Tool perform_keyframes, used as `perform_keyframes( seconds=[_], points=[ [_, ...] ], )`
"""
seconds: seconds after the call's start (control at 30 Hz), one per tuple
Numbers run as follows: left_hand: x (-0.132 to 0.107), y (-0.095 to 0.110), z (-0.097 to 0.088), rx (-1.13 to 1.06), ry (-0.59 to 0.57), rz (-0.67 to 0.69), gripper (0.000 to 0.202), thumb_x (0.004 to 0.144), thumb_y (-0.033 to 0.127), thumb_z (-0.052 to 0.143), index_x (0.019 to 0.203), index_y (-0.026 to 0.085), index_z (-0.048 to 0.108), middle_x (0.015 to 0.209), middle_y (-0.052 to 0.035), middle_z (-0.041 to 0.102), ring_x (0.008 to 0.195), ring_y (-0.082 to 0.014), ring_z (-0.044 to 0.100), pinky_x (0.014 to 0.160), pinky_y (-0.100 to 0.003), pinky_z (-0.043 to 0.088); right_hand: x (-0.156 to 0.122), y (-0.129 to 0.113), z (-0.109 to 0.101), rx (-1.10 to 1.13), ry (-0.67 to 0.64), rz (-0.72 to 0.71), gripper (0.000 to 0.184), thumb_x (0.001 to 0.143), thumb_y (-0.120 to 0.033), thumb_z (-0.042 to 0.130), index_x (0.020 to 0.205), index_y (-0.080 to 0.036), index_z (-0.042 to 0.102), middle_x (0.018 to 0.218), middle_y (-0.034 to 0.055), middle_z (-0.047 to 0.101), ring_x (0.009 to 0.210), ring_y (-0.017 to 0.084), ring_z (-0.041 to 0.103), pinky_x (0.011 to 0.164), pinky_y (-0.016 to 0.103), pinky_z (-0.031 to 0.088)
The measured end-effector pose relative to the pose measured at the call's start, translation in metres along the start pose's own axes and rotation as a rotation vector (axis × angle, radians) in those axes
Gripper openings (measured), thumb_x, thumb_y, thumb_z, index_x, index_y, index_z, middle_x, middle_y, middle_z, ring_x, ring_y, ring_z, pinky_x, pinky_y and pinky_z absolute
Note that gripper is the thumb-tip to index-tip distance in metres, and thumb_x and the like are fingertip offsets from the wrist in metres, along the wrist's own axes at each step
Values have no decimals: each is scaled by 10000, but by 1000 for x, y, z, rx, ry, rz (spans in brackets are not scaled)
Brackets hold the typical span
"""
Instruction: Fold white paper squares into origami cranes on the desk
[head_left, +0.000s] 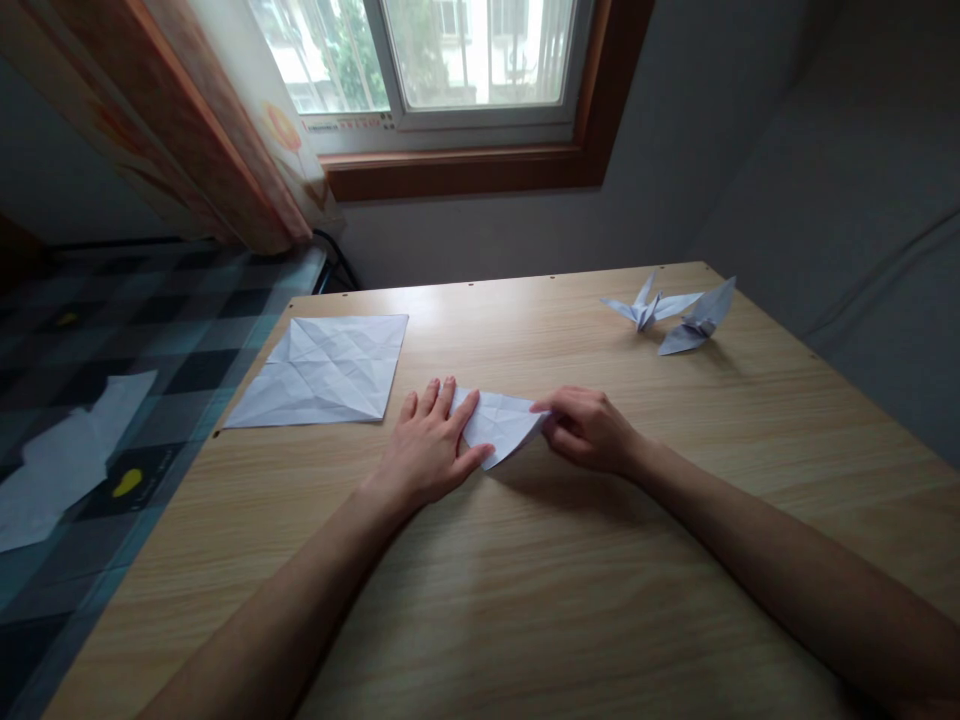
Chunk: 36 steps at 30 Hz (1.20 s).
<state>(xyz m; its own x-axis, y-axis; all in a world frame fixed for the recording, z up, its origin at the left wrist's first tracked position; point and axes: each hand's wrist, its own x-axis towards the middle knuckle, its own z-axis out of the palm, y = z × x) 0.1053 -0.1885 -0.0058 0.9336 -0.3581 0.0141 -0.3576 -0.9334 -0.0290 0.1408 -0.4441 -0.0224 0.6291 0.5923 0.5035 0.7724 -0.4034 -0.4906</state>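
Note:
A folded white paper triangle (pixel 501 421) lies on the wooden table (pixel 525 600) between my hands. My left hand (pixel 429 450) rests flat on the paper's left end, its fingers stretched out and its thumb under the lower edge. My right hand (pixel 589 428) pinches the paper's right corner with curled fingers. Both forearms reach in from the bottom of the view.
A creased, unfolded white paper square (pixel 322 370) lies at the table's left. Two folded paper cranes (pixel 675 315) stand at the far right. A bed with a checked cover (pixel 112 380) and loose white sheets (pixel 60 460) is at the left. A window (pixel 442 60) and curtain (pixel 225 130) are behind.

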Motion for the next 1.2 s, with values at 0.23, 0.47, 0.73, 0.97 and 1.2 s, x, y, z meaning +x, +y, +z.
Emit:
perform_keyframes(
  seconds=[0.23,0.47,0.73,0.97,1.2],
  points=[
    [0,-1,3,-35,25,-4,593,942,568,371,1455,271,397,1553,-145,307,1425,-374,268,1110,-556,242,9,-7,9,-117,11,154,301,947,-236,462,1204,-143,588,1065,111,684,948,225,633,840,340,497],
    [1,5,2,-57,61,-16,666,896,619,442,1437,231,428,1527,-171,345,1407,-394,283,1104,-577,242,16,-9,15,-382,-158,160,300,936,-249,542,1218,-182,622,1088,104,622,978,247,554,867,376,475],
    [1,5,7,-27,49,92,635,929,562,412,1500,308,295,1578,-99,265,1423,-434,218,1111,-625,172,15,-11,13,-503,-92,123,262,929,-269,563,1131,-135,664,1240,164,587,1109,309,520,938,459,453],
    [1,4,8,-58,-2,148,602,963,515,355,1515,298,255,1579,-52,275,1451,-376,186,1150,-561,160,8,-30,30,-432,-268,-2,495,972,-293,422,1367,2,467,1421,230,469,1345,308,411,1125,458,353],
    [-2,6,7,-34,8,44,660,916,589,412,1496,290,315,1578,-121,257,1433,-432,201,1107,-585,216,5,-36,30,-427,-417,84,815,940,-580,424,1478,15,280,1531,240,267,1429,356,249,1166,511,251]
  ],
)
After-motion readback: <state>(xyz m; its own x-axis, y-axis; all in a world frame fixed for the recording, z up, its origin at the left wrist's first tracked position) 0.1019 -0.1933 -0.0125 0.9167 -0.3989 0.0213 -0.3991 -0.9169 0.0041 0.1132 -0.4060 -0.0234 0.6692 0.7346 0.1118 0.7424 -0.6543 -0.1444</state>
